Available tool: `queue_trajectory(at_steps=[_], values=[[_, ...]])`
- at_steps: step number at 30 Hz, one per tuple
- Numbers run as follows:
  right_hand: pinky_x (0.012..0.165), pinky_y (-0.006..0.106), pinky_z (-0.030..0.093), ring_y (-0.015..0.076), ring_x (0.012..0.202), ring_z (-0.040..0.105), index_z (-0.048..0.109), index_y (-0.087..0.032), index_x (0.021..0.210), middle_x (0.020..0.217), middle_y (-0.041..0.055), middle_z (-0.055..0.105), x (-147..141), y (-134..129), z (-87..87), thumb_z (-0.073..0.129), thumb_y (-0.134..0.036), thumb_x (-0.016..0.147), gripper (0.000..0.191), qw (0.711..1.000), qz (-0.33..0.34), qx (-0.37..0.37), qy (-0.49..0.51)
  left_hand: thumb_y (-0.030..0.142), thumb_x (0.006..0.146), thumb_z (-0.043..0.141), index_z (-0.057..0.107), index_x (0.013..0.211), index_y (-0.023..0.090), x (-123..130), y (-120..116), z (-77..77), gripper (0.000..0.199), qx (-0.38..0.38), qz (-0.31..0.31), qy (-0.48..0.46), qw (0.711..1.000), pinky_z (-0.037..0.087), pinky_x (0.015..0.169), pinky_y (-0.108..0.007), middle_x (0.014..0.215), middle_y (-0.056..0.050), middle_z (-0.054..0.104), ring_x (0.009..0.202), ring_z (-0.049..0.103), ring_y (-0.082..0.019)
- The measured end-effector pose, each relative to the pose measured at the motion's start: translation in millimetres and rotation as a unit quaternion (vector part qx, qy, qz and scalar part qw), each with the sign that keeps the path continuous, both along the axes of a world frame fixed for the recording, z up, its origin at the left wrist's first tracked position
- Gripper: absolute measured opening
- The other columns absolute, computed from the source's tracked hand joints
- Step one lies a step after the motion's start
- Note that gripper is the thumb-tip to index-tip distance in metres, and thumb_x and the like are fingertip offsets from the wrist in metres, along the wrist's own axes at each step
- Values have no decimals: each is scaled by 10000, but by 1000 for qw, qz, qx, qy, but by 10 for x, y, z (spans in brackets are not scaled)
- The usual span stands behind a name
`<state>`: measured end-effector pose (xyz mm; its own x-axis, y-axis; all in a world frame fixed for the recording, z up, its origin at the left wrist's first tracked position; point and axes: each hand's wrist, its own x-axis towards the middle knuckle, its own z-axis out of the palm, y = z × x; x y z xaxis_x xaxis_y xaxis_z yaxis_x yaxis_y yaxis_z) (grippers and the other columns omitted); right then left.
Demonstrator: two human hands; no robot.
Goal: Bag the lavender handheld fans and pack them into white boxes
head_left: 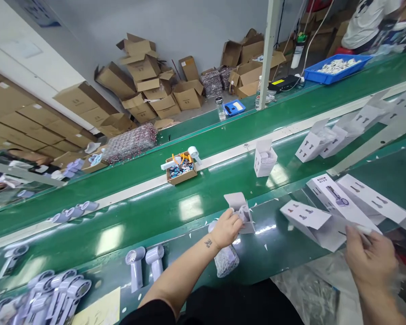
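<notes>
My left hand [225, 229] is closed at the mouth of a small open white box [246, 225]. Something pale in clear wrap [242, 212] shows inside; what my fingers pinch is hidden. Beneath my wrist lies a clear bag with grey-white contents [227, 262]. At the right, my right hand [370, 253] is closed around a slim white thing [364, 230] whose kind I cannot make out. A white printed carton [307, 219] lies beside those fingers, its end flap reaching toward them. Behind it rest more printed cartons [340, 198].
Lilac handheld fans [135, 268] lie at the left, many in a heap [54, 293]. On the green belt stand an open white box [265, 160] and several more [314, 142]. A small cardboard box of parts [182, 174] sits mid-belt. A metal post [269, 54] rises behind.
</notes>
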<state>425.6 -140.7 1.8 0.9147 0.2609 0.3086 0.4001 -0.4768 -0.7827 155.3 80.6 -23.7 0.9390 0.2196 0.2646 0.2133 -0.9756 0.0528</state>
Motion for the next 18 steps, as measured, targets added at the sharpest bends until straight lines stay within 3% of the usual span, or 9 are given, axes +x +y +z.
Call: queue_trajectory(at_steps=[3, 7, 10, 13, 15, 18], values=[[797, 425, 488, 303, 826, 635, 670, -155, 928, 861, 150, 676, 84, 250, 249, 609, -507, 760, 395, 997, 57, -10, -56, 247, 928, 376, 563, 729, 161, 335, 323, 126, 286, -6, 66, 28, 997, 415, 758, -356, 708, -56, 544, 751, 471, -192], [701, 349, 518, 222, 707, 635, 653, -207, 863, 791, 62, 676, -31, 594, 174, 623, -452, 778, 262, 966, 258, 16, -5, 268, 912, 421, 589, 783, 137, 755, 838, 168, 249, -5, 178, 25, 984, 407, 784, -366, 786, -93, 581, 824, 493, -220], [718, 333, 526, 212, 748, 653, 630, -226, 907, 850, 53, 684, -241, 819, 20, 620, -398, 798, 204, 943, 332, -12, 10, 218, 893, 455, 600, 850, 106, 1036, 1132, 90, 188, -10, 169, 55, 984, 400, 801, -360, 861, -121, 602, 890, 497, -236], [740, 363, 548, 228, 830, 670, 547, -223, 1094, 960, 76, 669, -411, 930, -22, 593, -351, 824, 301, 926, 374, -10, 60, 174, 881, 464, 593, 916, 90, 1252, 1283, 84, 158, -14, 138, 105, 985, 397, 806, -357, 921, -140, 608, 947, 486, -247], [837, 422, 537, 259, 1016, 629, 431, -233, 1250, 1206, 115, 570, -465, 885, 16, 590, -305, 823, 461, 907, 413, 21, 78, 147, 887, 431, 584, 952, 88, 1309, 1302, 187, 176, -9, 126, 127, 984, 396, 799, -353, 943, -143, 605, 978, 476, -253], [1019, 548, 394, 333, 1320, 361, 278, -324, 1350, 1518, 87, 176, -465, 642, 49, 643, -255, 770, 689, 892, 446, 59, 45, 145, 890, 399, 563, 1032, 108, 1125, 1157, 425, 219, 1, 114, 126, 985, 392, 795, -349, 1016, -143, 585, 1039, 453, -261]])
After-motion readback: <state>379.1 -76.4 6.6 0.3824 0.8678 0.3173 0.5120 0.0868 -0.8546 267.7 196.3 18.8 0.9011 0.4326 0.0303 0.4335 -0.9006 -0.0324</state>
